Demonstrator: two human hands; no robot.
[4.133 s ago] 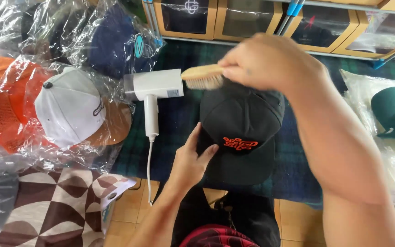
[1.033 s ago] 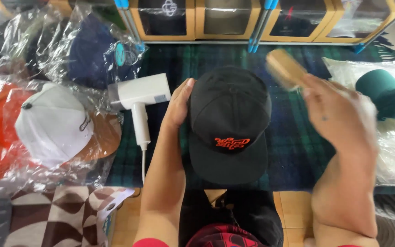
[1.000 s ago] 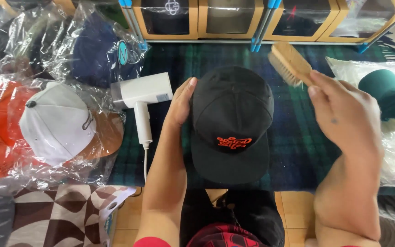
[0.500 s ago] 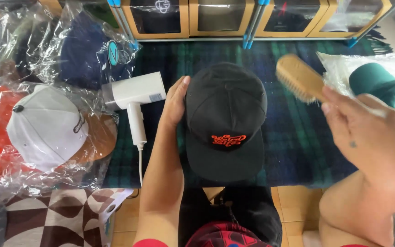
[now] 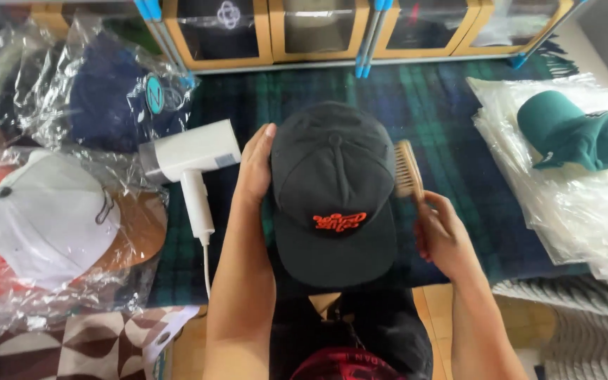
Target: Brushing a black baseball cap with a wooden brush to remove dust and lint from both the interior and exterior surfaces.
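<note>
The black cap [image 5: 332, 193] sits mid-scene on the plaid blanket [image 5: 452, 119] — left hand [image 5: 255, 165] cupping its left side, right hand [image 5: 441, 236] gripping a wooden brush [image 5: 408, 170], bristles seemingly touching the cap's right edge.

black cap [image 5: 332, 176] with orange emblem, tan brush [image 5: 408, 169], green-blue plaid blanket [image 5: 452, 127].

Bright, even daylight — glare on the plastic bags [image 5: 58, 91], soft shadows, edges perhaps slightly blurred.
</note>
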